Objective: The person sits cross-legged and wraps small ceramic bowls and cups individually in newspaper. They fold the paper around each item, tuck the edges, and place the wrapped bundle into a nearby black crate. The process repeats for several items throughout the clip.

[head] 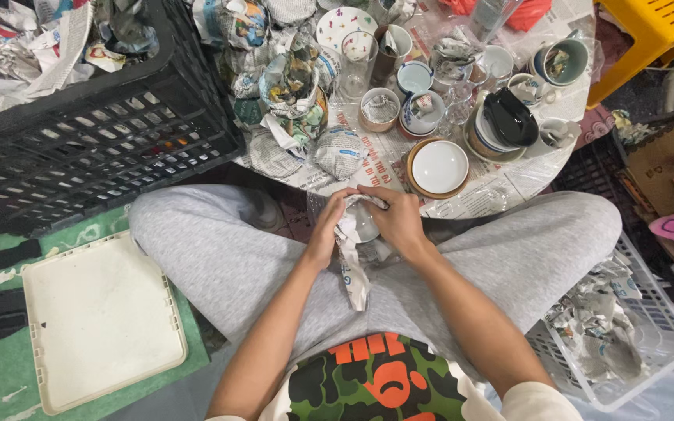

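Observation:
I sit cross-legged in grey trousers. My left hand (326, 228) and my right hand (398, 220) both grip a small dish (363, 227) partly covered by a sheet of newspaper (352, 269), whose loose end hangs down between my knees. The dish shows as a pale rim between my fingers. Just beyond my hands stands a low round table (477, 196) lined with newspaper, with a white bowl with a brown rim (438, 167) nearest my right hand.
On the table stand several cups, bowls, glasses and newspaper-wrapped bundles (299, 87). A black plastic crate (95, 148) of crumpled paper stands at left, a white lid (101, 318) on green matting below it. A white basket (626, 327) with wrapped items is at right, beside a cardboard box (672, 156).

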